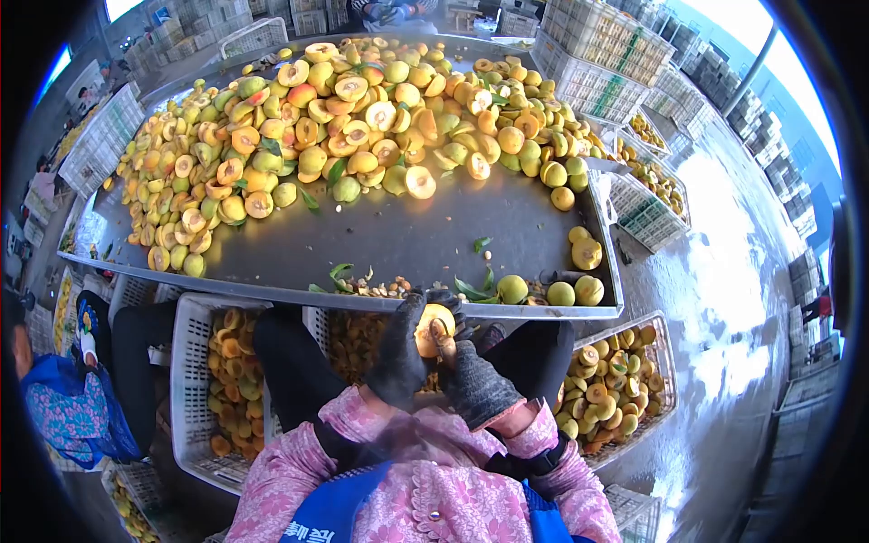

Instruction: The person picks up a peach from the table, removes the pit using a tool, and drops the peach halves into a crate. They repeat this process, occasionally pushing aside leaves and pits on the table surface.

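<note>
Both my hands, in dark gloves, meet just in front of the metal table's near edge. My left hand [398, 353] is closed round a cut yellow peach [434, 329] from the left. From the right, my right hand [475, 376] grips the same peach, a bare thumb or fingertip showing on its cut face. Whether a tool is in either hand cannot be made out. Beyond them, a small heap of pits [376, 288] and some green leaves [471, 290] lie along the edge of the table [362, 235]. A large pile of halved and whole peaches [362, 118] covers the table's far part.
Crates of peaches stand beside my legs, one at left [190, 398] and one at right [665, 362]. At far left sits a person in blue and floral clothing [68, 407]. Another person's gloved hands [387, 13] show across the table. Stacked crates [602, 45] rise behind at right.
</note>
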A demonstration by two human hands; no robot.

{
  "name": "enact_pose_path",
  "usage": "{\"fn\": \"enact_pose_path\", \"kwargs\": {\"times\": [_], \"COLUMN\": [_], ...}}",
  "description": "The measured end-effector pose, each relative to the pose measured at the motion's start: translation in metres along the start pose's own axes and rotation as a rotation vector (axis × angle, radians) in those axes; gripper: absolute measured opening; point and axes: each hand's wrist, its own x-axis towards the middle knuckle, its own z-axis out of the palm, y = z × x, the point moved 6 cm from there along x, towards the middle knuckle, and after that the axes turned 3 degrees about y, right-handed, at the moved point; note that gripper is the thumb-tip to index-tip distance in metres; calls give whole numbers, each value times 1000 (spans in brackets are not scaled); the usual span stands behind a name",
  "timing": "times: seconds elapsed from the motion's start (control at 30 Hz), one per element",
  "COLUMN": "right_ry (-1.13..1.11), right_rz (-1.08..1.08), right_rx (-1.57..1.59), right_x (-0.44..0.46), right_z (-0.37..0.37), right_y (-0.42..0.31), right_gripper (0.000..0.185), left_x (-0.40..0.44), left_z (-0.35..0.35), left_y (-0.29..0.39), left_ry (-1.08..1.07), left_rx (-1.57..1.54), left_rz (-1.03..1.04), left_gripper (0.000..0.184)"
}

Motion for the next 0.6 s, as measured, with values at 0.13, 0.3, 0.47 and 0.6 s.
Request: {"fn": "enact_pose_path", "kwargs": {"times": [0.13, 0.3, 0.47, 0.6], "right_ry": [-13, -100, -154, -9], "right_rz": [54, 145, 309, -80], "right_rx": [46, 204, 764, 52], "right_x": [3, 6, 6, 11], "right_z": [18, 14, 53, 68], "right_y": [19, 6, 42, 54], "right_gripper": [74, 50, 24, 16], "left_x": [1, -8, -6, -6], "left_z": [-22, -18, -27, -33], "left_y": [-7, 11, 4, 2], "left_ry": [-7, -19, -125, -125], "left_rx": [429, 959, 1077, 992], "left_rz": [197, 539, 514, 473], "left_gripper": [30, 34, 38, 37]}}
